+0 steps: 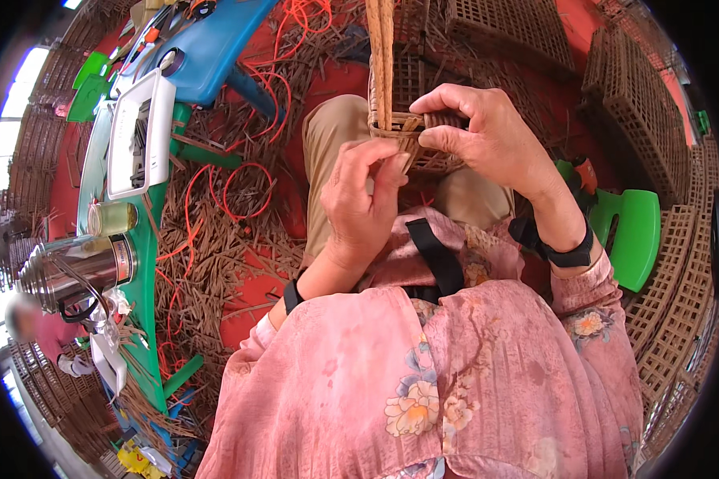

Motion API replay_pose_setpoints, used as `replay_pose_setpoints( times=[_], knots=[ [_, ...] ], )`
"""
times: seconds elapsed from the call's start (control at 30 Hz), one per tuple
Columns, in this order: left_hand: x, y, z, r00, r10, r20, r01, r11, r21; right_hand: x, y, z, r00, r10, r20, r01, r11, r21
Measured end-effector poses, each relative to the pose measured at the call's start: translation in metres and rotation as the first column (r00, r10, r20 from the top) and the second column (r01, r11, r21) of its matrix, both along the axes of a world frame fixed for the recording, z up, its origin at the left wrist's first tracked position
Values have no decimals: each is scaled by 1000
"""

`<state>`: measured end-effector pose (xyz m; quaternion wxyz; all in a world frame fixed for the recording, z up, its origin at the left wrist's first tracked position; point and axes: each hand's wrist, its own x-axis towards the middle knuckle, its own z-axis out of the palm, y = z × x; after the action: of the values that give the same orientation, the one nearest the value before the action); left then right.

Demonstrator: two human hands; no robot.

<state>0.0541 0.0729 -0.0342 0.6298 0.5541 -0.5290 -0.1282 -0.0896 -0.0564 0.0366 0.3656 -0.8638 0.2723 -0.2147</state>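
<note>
A brown woven basket [431,160] with open lattice sits between my knees. Two long tan strips [381,64] rise from its near left side. My right hand [491,136] is closed at the basket's right rim, thumb and forefinger around a dark, ribbed, wrapped part [443,119]. Just left of the basket, my left hand [359,195] has thumb and forefinger pressed together close to the rim. Whatever may be between those fingertips is too small to make out.
To the left, a green table [145,295] holds a white tray [164,120], a jar [112,218] and a steel flask [80,271]. Loose strips [208,279] and an orange hose [193,231] litter the red floor. A green stool [643,239] and stacked lattice panels [639,120] stand right.
</note>
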Motion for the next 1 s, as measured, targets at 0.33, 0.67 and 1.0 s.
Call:
replay_pose_setpoints(
  times=[0.33,0.67,1.0],
  knots=[
    [23,-25,53,788,15,616,-27,1000,10,0,2,-3,1000,-2,-22,3,997,79],
    [33,-63,157,862,-66,503,239,928,-287,-1,-6,-6,1000,27,-9,-27,1000,10],
    [68,-197,89,799,-74,597,6,993,115,3,24,-17,978,-111,176,195,783,-591]
  ],
)
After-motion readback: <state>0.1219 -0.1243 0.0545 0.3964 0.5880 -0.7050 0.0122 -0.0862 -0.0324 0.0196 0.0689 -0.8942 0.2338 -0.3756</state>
